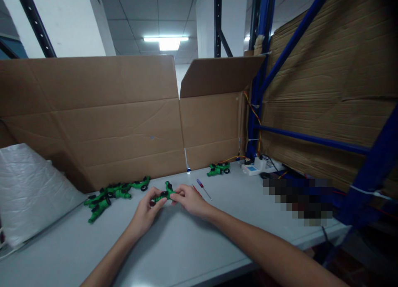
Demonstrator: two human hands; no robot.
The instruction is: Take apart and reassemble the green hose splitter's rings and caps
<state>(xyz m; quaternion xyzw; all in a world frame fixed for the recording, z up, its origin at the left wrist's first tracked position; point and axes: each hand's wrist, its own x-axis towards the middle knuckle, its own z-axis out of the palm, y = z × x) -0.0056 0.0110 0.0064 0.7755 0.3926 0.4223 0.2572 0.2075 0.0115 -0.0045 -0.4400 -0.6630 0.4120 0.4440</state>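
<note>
Two forearms [248, 234] angled inward | left hand [144, 211], right hand [191, 200] | fingers [180, 188] of both grasping green piece [169, 191]

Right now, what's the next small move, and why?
Probably turn the green piece slightly between the left hand and the right hand. Both hold it, and together they cover part of it, so a small turn could expose what's hidden.

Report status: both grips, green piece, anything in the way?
Left grip and right grip on green piece. Piece held over table. Screwdriver lies beyond right grip; nothing seen blocking.
</note>
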